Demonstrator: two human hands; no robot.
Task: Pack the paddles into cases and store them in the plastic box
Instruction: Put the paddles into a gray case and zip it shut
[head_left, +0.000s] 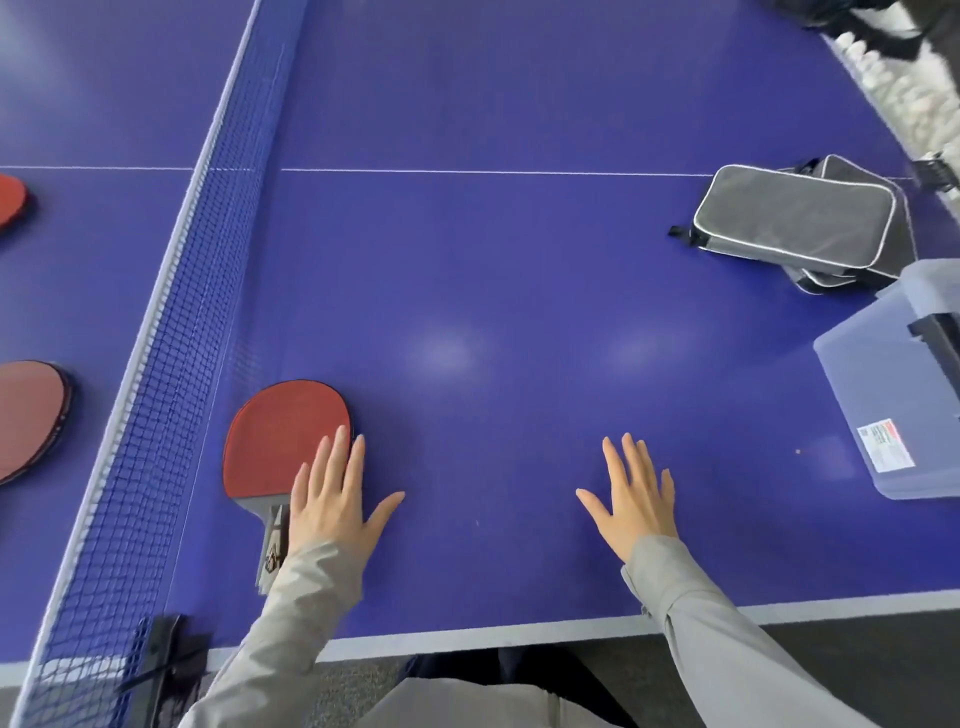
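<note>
Head view: the paddle (283, 441) lies flat on the blue table (519, 270), red face up, just right of the net (171, 338). Its long axis runs nearly straight away from the person: the handle points at the near edge and the blade points away, leaning slightly right. The left hand (332, 501) is spread with straight fingers that lie over the blade's lower right part and beside the handle, gripping nothing; whether it presses or only hovers cannot be told. The right hand (636, 501) is also spread flat over bare table, well apart from the paddle, holding nothing. Two grey cases (795, 218) sit stacked at the far right, long axes running roughly left to right. Just nearer, the clear plastic box (883, 395) stands at the right edge, partly cut off. Two more paddles (26, 415) lie beyond the net on the left.
</note>
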